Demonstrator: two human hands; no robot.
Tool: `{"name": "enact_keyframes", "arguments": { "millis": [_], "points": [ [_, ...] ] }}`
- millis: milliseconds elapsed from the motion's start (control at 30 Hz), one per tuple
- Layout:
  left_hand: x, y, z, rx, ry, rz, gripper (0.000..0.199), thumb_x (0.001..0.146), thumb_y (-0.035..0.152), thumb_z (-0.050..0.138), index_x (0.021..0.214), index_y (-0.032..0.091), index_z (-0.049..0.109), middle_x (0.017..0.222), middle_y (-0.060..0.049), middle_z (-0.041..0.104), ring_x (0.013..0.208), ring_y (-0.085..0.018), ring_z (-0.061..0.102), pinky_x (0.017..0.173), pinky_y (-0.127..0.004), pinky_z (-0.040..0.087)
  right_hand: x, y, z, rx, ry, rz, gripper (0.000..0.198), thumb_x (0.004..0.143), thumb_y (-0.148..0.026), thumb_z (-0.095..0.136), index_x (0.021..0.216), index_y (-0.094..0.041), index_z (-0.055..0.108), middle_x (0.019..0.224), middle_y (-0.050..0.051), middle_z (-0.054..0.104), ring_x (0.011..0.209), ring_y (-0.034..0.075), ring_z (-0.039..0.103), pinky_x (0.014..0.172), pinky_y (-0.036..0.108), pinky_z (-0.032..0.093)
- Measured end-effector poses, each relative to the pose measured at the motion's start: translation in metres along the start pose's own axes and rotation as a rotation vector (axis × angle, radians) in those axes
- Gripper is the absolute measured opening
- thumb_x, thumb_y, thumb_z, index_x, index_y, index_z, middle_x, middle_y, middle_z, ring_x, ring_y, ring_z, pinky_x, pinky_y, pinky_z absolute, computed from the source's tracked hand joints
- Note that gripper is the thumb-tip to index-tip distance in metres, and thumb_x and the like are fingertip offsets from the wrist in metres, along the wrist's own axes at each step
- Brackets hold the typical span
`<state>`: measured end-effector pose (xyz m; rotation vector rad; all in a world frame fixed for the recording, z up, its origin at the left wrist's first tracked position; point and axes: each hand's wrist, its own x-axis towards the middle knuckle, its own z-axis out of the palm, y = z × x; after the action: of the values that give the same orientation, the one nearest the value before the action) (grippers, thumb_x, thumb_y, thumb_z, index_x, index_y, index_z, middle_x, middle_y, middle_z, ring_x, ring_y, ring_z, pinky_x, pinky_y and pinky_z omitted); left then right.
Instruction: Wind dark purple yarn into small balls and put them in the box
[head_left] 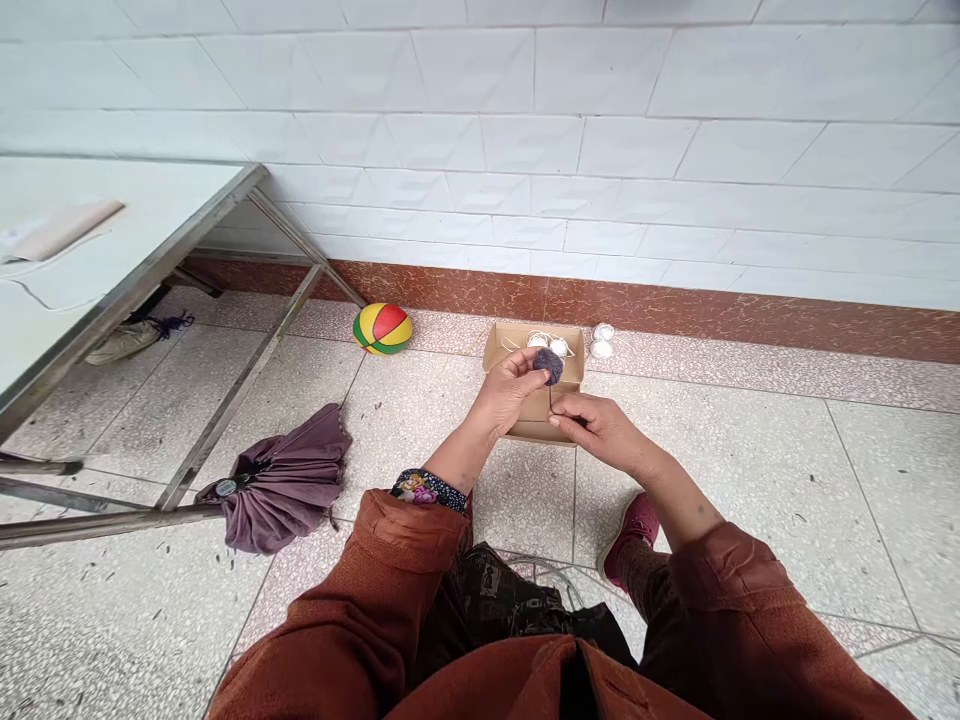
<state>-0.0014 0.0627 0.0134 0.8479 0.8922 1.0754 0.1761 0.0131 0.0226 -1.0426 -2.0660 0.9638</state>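
My left hand [508,392] grips a small dark grey-blue ball of yarn [548,366] between thumb and fingers. From its underside a short strand of yarn [550,396] runs down to my right hand [598,428], whose thumb and forefinger pinch it. Both hands are held above an open cardboard box [571,371] on the floor. Inside that box lie white yarn balls [538,341] with loose white strands, partly hidden behind the dark ball. Just right of the box, against the wall, sit two more white balls [601,349].
A colourful ball [382,329] rests by the wall. On the left stands a metal-framed table [150,190], a folded purple umbrella [289,480] leaning at its lower bar. An old shoe [124,341] lies beneath it. My red shoe [637,530] is on the speckled floor.
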Motion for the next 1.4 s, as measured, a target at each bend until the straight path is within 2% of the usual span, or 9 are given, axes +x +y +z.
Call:
{"name": "enact_keyframes", "arguments": {
  "millis": [100, 200, 433, 567, 767, 1000, 1133, 1300, 1400],
  "points": [
    [-0.003, 0.001, 0.001, 0.236, -0.049, 0.046, 0.037, 0.072, 0.02, 0.076, 0.108, 0.017, 0.069, 0.1, -0.004, 0.071, 0.091, -0.014, 0.062, 0.093, -0.033, 0.047, -0.001, -0.006, -0.009, 0.093, 0.077, -0.012, 0.023, 0.099, -0.037, 0.057, 0.084, -0.022, 0.064, 0.075, 0.0, 0.061, 0.069, 0.014, 0.055, 0.067, 0.027, 0.044],
    [-0.009, 0.002, 0.002, 0.377, -0.222, 0.009, 0.038, 0.075, 0.024, 0.076, 0.111, 0.017, 0.069, 0.104, -0.006, 0.071, 0.09, -0.015, 0.062, 0.09, -0.034, 0.047, -0.001, -0.004, -0.018, 0.109, 0.265, 0.03, 0.021, 0.098, -0.038, 0.058, 0.085, -0.023, 0.066, 0.076, 0.0, 0.062, 0.071, 0.016, 0.057, 0.07, 0.03, 0.045],
    [-0.018, 0.002, 0.005, 0.061, -0.509, -0.073, 0.063, 0.078, 0.023, 0.078, 0.137, 0.026, 0.056, 0.099, -0.004, 0.069, 0.083, -0.012, 0.062, 0.078, -0.028, 0.048, 0.002, 0.013, -0.016, 0.036, 0.486, 0.194, 0.02, 0.093, -0.037, 0.061, 0.081, -0.022, 0.065, 0.073, 0.0, 0.058, 0.068, 0.016, 0.052, 0.068, 0.03, 0.042],
    [-0.018, 0.003, 0.006, -0.118, -0.426, -0.107, 0.047, 0.072, 0.025, 0.082, 0.117, 0.021, 0.07, 0.11, -0.007, 0.068, 0.095, -0.015, 0.063, 0.083, -0.028, 0.05, 0.003, 0.017, -0.01, 0.029, 0.433, 0.257, 0.024, 0.095, -0.038, 0.055, 0.079, -0.022, 0.06, 0.071, -0.001, 0.056, 0.067, 0.016, 0.05, 0.066, 0.029, 0.04],
    [-0.006, 0.002, 0.0, -0.179, -0.195, -0.083, 0.043, 0.069, 0.022, 0.08, 0.111, 0.019, 0.071, 0.115, -0.007, 0.068, 0.095, -0.014, 0.062, 0.083, -0.028, 0.05, 0.002, 0.018, 0.006, -0.059, 0.217, 0.222, 0.02, 0.097, -0.032, 0.048, 0.083, -0.022, 0.056, 0.075, 0.001, 0.058, 0.069, 0.017, 0.053, 0.067, 0.029, 0.04],
    [-0.002, 0.002, -0.002, 0.235, -0.061, 0.028, 0.039, 0.079, 0.022, 0.068, 0.117, 0.018, 0.069, 0.11, -0.006, 0.069, 0.094, -0.015, 0.061, 0.087, -0.031, 0.048, 0.0, -0.001, 0.001, 0.032, -0.018, 0.039, 0.021, 0.099, -0.035, 0.053, 0.084, -0.022, 0.061, 0.075, 0.0, 0.059, 0.069, 0.015, 0.053, 0.067, 0.028, 0.041],
    [-0.007, 0.001, 0.001, 0.394, -0.199, 0.064, 0.041, 0.082, 0.023, 0.068, 0.123, 0.018, 0.067, 0.112, -0.008, 0.068, 0.099, -0.017, 0.061, 0.096, -0.035, 0.046, -0.001, -0.005, -0.015, 0.138, 0.182, 0.046, 0.021, 0.097, -0.04, 0.058, 0.088, -0.023, 0.066, 0.077, 0.001, 0.061, 0.069, 0.015, 0.055, 0.066, 0.029, 0.044],
    [-0.015, -0.001, 0.007, 0.2, -0.452, -0.048, 0.065, 0.08, 0.023, 0.074, 0.141, 0.025, 0.053, 0.103, -0.005, 0.067, 0.09, -0.014, 0.061, 0.084, -0.032, 0.051, 0.0, 0.006, -0.021, 0.127, 0.469, 0.144, 0.02, 0.092, -0.039, 0.064, 0.081, -0.023, 0.066, 0.074, -0.001, 0.058, 0.066, 0.015, 0.05, 0.065, 0.029, 0.042],
    [-0.019, 0.001, 0.01, 0.056, -0.504, -0.076, 0.062, 0.079, 0.025, 0.077, 0.138, 0.026, 0.057, 0.108, -0.007, 0.067, 0.09, -0.014, 0.061, 0.08, -0.03, 0.051, 0.002, 0.012, -0.017, 0.169, 0.539, 0.239, 0.02, 0.09, -0.04, 0.066, 0.08, -0.022, 0.063, 0.069, -0.003, 0.053, 0.061, 0.013, 0.044, 0.06, 0.028, 0.039]
  ]
}}
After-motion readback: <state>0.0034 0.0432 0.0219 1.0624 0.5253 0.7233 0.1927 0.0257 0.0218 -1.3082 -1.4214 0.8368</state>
